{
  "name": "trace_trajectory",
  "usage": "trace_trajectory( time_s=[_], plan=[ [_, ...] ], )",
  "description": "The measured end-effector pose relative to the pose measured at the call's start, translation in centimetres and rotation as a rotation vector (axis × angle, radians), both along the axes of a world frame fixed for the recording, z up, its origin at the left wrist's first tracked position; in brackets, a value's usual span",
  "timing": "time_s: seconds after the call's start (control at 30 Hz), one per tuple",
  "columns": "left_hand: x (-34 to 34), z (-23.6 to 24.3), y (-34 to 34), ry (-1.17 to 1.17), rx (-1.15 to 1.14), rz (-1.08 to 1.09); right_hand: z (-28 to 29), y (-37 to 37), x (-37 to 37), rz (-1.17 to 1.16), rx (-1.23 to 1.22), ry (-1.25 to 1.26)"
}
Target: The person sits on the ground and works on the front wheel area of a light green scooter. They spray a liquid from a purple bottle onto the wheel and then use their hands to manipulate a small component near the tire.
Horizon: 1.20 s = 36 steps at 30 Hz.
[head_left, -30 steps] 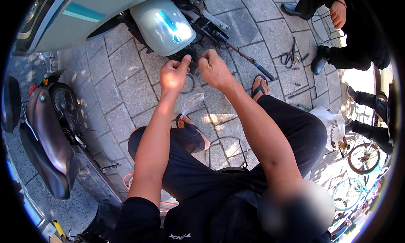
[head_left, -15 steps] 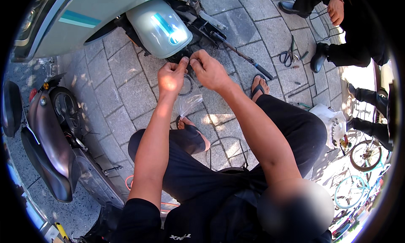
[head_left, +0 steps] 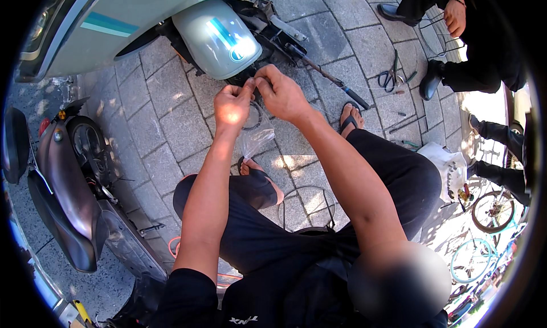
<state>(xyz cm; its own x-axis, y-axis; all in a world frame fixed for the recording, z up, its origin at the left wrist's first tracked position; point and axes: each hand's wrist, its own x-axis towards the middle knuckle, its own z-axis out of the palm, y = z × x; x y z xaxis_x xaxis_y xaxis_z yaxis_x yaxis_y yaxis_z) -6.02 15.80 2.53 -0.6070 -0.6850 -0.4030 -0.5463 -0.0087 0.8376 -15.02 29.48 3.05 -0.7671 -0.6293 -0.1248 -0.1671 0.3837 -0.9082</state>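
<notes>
A clear plastic bag (head_left: pixel 259 137) hangs below my fingertips, with a thin dark coiled cable (head_left: pixel 251 118) showing in its upper part. My left hand (head_left: pixel 232 104) pinches at the top of the bag with thumb and fingers. Close against it, my right hand (head_left: pixel 280 94) is also closed in a pinch there. The exact spot between the fingertips is too small to make out. Just beyond both hands is the pale grey-green fender (head_left: pixel 213 40) of a vehicle, with a blue stripe and a round badge.
Scissors (head_left: pixel 390 78) and small tools lie on the paving (head_left: pixel 171 125) to the right. A long rod with a dark grip (head_left: pixel 356 97) reaches out from the vehicle. A white bag (head_left: pixel 447 165) sits beside my right knee. A person's hand (head_left: pixel 454 17) holds a wire rack. A parked scooter (head_left: pixel 68 180) stands left.
Both hands stay pinched at nearly the same spot, with only slight finger movement. The surroundings shift a few pixels with my head.
</notes>
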Motion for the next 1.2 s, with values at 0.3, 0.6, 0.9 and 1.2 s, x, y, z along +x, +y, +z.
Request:
trace_trajectory(
  time_s=[0.3, 0.6, 0.9, 1.2],
  plan=[
    [-0.05, -0.03, -0.06, -0.011, -0.013, -0.004, -0.22, -0.04, 0.11, -0.03, -0.009, 0.002],
    [-0.03, 0.17, 0.02, -0.004, -0.021, -0.01, -0.03, -0.05, -0.14, -0.001, 0.029, 0.008],
    [-0.1, 0.25, -0.02, -0.021, -0.022, -0.011, -0.18, -0.25, -0.21, -0.009, 0.013, 0.017],
    [-0.2, 0.34, 0.04, -0.034, -0.004, 0.004, -0.39, -0.26, -0.18, -0.015, -0.036, 0.003]
  ],
)
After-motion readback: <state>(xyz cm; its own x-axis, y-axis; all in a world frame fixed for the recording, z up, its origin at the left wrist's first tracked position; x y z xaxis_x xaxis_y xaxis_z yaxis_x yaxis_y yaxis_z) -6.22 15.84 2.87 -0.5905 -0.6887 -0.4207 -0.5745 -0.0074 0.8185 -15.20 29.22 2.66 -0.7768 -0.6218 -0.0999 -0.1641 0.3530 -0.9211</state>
